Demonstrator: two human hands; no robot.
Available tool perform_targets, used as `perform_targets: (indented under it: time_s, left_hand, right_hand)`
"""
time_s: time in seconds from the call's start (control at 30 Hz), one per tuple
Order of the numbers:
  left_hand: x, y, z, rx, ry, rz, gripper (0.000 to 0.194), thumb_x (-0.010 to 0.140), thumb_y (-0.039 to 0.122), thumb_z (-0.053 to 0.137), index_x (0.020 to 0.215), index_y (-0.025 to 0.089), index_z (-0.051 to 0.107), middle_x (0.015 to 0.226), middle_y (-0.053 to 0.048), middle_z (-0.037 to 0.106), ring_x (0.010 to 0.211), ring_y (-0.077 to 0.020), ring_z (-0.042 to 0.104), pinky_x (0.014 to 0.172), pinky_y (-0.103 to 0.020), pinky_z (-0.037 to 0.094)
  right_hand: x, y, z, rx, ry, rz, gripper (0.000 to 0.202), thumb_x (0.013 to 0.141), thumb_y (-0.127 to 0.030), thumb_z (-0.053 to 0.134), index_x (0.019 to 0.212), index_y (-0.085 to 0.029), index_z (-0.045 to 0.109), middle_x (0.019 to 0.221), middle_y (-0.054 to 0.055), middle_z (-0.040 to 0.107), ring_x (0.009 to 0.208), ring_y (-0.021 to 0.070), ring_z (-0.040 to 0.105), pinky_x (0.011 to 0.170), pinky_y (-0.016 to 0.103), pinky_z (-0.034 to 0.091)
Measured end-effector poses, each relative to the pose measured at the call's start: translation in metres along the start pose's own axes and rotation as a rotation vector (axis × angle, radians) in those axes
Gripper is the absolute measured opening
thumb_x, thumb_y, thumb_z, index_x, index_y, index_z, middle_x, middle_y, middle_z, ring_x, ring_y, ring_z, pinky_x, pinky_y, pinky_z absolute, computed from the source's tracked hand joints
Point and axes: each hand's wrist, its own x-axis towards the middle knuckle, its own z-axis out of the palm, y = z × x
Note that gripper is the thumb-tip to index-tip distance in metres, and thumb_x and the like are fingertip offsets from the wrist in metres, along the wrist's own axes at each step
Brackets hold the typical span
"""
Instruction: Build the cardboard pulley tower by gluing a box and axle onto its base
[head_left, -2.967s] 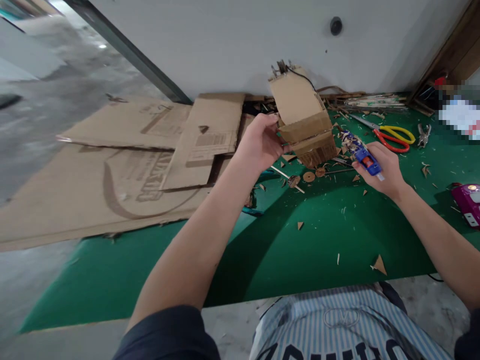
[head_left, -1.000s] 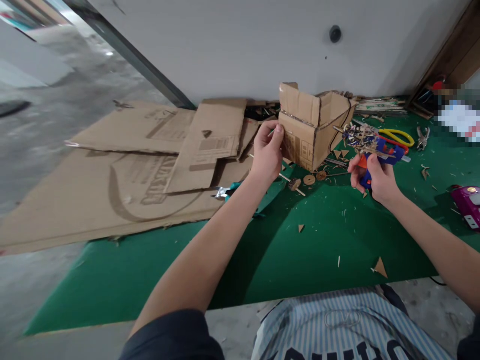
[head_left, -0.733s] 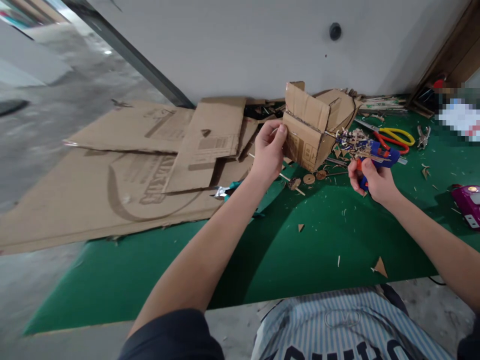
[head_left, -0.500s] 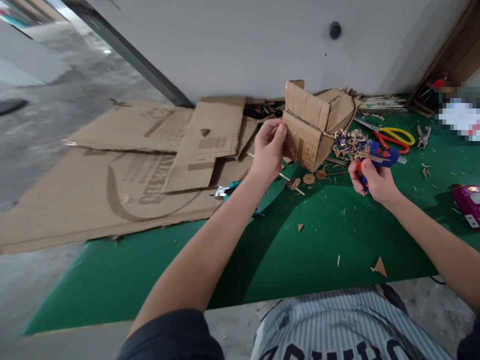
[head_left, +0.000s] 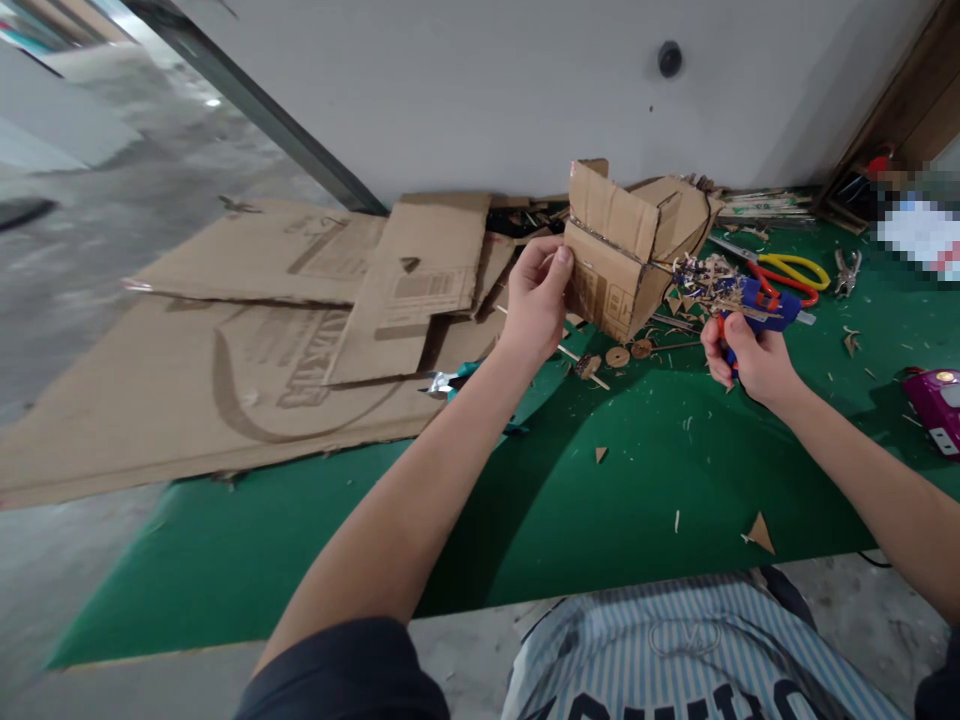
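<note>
My left hand (head_left: 541, 295) pinches the left edge of a folded cardboard piece (head_left: 609, 280), holding it tilted above the green table (head_left: 570, 530). A glossy line runs along the fold of the cardboard. In my right hand (head_left: 750, 360) is a blue glue gun (head_left: 766, 305), its fingers wrapped round the handle. Scraps and strands cling thickly to the gun's front, and its tip sits close to the cardboard's right edge; whether they touch I cannot tell. Below the cardboard lie small round cardboard discs (head_left: 618, 357) and a thin stick.
Large cardboard sheets (head_left: 300, 340) cover the left side, with teal-handled pliers (head_left: 450, 380) on their edge. Scissors (head_left: 795, 275) with red and yellow handles and metal clippers (head_left: 847, 272) lie right. A purple device (head_left: 937, 410) sits at far right. Cardboard offcuts (head_left: 760, 533) are scattered about.
My right hand and the glue gun have shifted slightly to the right, the gun's tip drawing a little along or away from the cardboard. My left hand and the cardboard stay almost still.
</note>
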Motion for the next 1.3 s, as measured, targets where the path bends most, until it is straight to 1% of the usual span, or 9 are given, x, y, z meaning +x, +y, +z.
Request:
perform_targets:
  time_s: [0.1,0.27,0.4,0.57,0.77,0.93,1.1,1.3]
  left_hand:
    - [-0.0005,0.0006,0.0006,0.002,0.009,-0.009,0.038,0.081,0.059,0.083,0.092,0.023,0.073,0.087,0.001,0.07,0.082,-0.0112,0.066,0.076,-0.024,0.053]
    - [-0.0003,-0.0006,0.0012,0.026,0.019,0.01,0.041,0.081,0.062,0.082,0.092,0.023,0.072,0.087,0.0,0.07,0.082,-0.0127,0.066,0.077,-0.026,0.053]
    - [-0.0002,-0.0004,0.0008,0.031,0.004,-0.012,0.042,0.081,0.063,0.081,0.091,0.023,0.07,0.085,0.0,0.068,0.081,-0.0132,0.064,0.076,-0.026,0.052]
    - [-0.0007,-0.0003,0.0002,0.04,-0.001,-0.025,0.043,0.081,0.064,0.08,0.093,0.024,0.069,0.086,0.0,0.067,0.082,-0.0143,0.064,0.08,-0.029,0.052]
    - [-0.0006,-0.0015,0.0016,0.043,0.022,-0.004,0.043,0.081,0.064,0.08,0.092,0.024,0.069,0.084,0.0,0.067,0.081,-0.0145,0.065,0.078,-0.028,0.052]
    - [-0.0007,-0.0005,0.0021,0.041,0.001,-0.005,0.044,0.082,0.064,0.079,0.092,0.023,0.068,0.083,0.0,0.066,0.083,-0.0154,0.066,0.079,-0.029,0.052]
    - [-0.0004,-0.0005,0.0015,0.053,0.007,-0.007,0.044,0.081,0.065,0.079,0.092,0.024,0.068,0.087,-0.001,0.068,0.083,-0.0152,0.065,0.079,-0.029,0.051]
    - [0.0004,-0.0026,0.0009,0.052,0.007,0.004,0.044,0.081,0.065,0.079,0.092,0.024,0.068,0.087,-0.001,0.068,0.084,-0.0154,0.066,0.081,-0.029,0.052]
  right_hand:
    - [0.0002,0.0,-0.0004,-0.007,-0.009,-0.004,0.06,0.077,-0.078,0.072,0.071,-0.021,0.056,0.057,-0.006,0.051,0.036,0.0041,0.042,0.032,0.021,0.035]
    - [0.0022,0.0003,-0.0018,0.004,0.02,-0.009,0.061,0.075,-0.079,0.073,0.07,-0.021,0.054,0.056,-0.006,0.051,0.035,0.0039,0.04,0.031,0.021,0.034]
    - [0.0042,0.002,-0.0042,0.003,0.024,-0.036,0.06,0.078,-0.077,0.072,0.068,-0.021,0.053,0.057,-0.006,0.05,0.036,0.0042,0.042,0.032,0.021,0.035]
    - [0.0043,0.0027,-0.005,-0.006,0.03,-0.032,0.061,0.079,-0.077,0.071,0.065,-0.021,0.052,0.053,-0.007,0.046,0.035,0.0044,0.041,0.032,0.021,0.035]
    - [0.0009,-0.0016,-0.0014,-0.029,0.011,-0.004,0.062,0.077,-0.08,0.07,0.067,-0.022,0.051,0.055,-0.006,0.048,0.035,0.0041,0.039,0.033,0.022,0.035]
    - [0.0008,-0.0019,-0.0013,-0.031,0.01,0.003,0.062,0.075,-0.081,0.071,0.067,-0.022,0.051,0.055,-0.006,0.05,0.036,0.0043,0.04,0.033,0.022,0.035]
    - [0.0034,0.0013,-0.0043,-0.031,0.036,-0.017,0.061,0.079,-0.078,0.07,0.066,-0.022,0.05,0.051,-0.007,0.045,0.035,0.0051,0.04,0.033,0.022,0.036]
    - [0.008,0.0039,-0.0077,-0.034,0.081,-0.019,0.062,0.075,-0.079,0.072,0.066,-0.023,0.048,0.053,-0.007,0.048,0.035,0.0044,0.039,0.032,0.021,0.035]
